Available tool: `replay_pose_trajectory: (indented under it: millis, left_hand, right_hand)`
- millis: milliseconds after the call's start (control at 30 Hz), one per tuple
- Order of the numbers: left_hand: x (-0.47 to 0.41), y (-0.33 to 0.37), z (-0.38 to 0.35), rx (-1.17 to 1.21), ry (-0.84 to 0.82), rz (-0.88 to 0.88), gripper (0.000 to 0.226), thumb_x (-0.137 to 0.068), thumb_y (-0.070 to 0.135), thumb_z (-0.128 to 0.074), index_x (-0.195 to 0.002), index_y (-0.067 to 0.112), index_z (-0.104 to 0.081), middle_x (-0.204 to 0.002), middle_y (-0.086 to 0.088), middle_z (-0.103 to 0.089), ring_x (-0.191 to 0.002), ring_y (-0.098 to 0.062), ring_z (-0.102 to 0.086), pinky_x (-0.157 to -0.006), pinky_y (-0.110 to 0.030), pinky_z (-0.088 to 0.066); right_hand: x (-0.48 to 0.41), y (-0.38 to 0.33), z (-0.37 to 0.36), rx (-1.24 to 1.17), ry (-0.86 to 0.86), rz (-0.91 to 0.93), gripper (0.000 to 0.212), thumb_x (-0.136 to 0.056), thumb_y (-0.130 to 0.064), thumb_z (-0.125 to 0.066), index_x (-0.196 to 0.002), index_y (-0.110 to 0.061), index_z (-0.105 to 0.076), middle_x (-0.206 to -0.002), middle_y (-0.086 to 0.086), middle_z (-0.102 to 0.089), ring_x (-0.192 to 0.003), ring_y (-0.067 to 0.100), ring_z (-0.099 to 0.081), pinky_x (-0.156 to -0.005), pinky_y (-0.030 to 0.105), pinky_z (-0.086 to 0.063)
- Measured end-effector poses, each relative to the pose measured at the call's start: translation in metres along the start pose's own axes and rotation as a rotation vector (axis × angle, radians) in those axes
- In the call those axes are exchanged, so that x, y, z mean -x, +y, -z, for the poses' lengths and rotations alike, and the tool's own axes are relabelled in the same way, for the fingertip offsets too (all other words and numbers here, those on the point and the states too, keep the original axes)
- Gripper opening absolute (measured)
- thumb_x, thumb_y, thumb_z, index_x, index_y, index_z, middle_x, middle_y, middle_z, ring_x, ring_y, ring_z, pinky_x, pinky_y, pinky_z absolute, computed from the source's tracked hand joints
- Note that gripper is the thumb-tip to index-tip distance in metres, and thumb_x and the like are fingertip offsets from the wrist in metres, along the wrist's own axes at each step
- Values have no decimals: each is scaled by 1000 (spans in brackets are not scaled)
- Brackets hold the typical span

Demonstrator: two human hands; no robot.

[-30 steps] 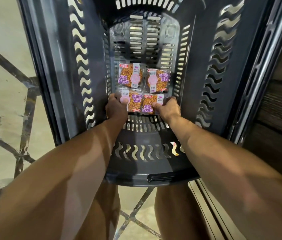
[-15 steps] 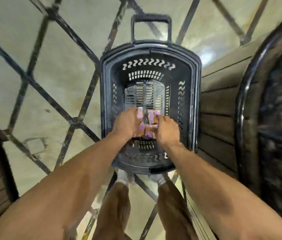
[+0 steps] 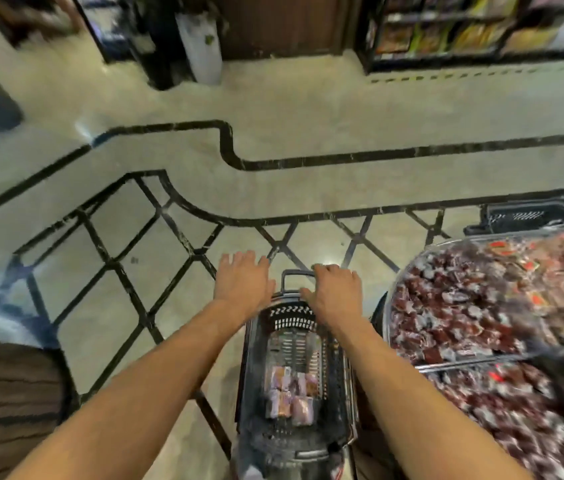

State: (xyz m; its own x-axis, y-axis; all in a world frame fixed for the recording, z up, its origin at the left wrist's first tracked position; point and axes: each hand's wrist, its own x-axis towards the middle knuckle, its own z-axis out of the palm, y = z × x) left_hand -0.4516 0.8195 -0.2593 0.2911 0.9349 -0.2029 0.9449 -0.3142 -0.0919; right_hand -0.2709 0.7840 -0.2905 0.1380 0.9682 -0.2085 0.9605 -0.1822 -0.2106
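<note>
Snack packs (image 3: 289, 393) loose on bottom of basket (image 3: 251, 368), near end. Farther: handle (image 3: 294, 271). Left hand (image 3: 242, 282) released, fingers spread, beside handle. Right hand (image 3: 334, 294) curled at handle corner; grasp unclear, blurred. Risk: off-centre pull tilts basket, packs slide.

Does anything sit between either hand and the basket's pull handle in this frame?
Nothing visible does. The right hand covers the right end of the handle; whether it grips is unclear. The left hand hovers open just left of it, nothing in the gap.
</note>
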Motion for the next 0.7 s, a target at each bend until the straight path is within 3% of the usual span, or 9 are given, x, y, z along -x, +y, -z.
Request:
replay_pose_trajectory:
  millis: [167,333,700]
  left_hand:
    - [26,-8,144,-77,119,27,55,-101,56,-45,-144,23,-48,-142,-11,-55,-134,-33,-50,-116,-55,-30]
    - [39,6,252,-38,207,24,55,-101,57,-43,-144,23,-48,-144,-12,-54,-135,-34,-49,-117,-59,-30]
    - [43,76,360,5,313,-209,52,-104,56,-40,-142,22,-49,-141,-13,-57,-132,-36,-52,-112,-53,-35]
  right_hand:
    - [23,-7,140,-6,160,43,64,-94,-66,-57,-146,-29,-52,-141,4,-61,-136,28,-52,-118,53,-30]
    - [45,-4,247,21,253,33,69,-93,-73,-51,-148,-30,-52,-143,6,-61,-134,29,-53,-116,52,-33]
    - [105,49,364,42,388,-200,61,-98,-67,-49,-143,-26,-55,-139,7,-63,-135,32,-51,-121,62,-22]
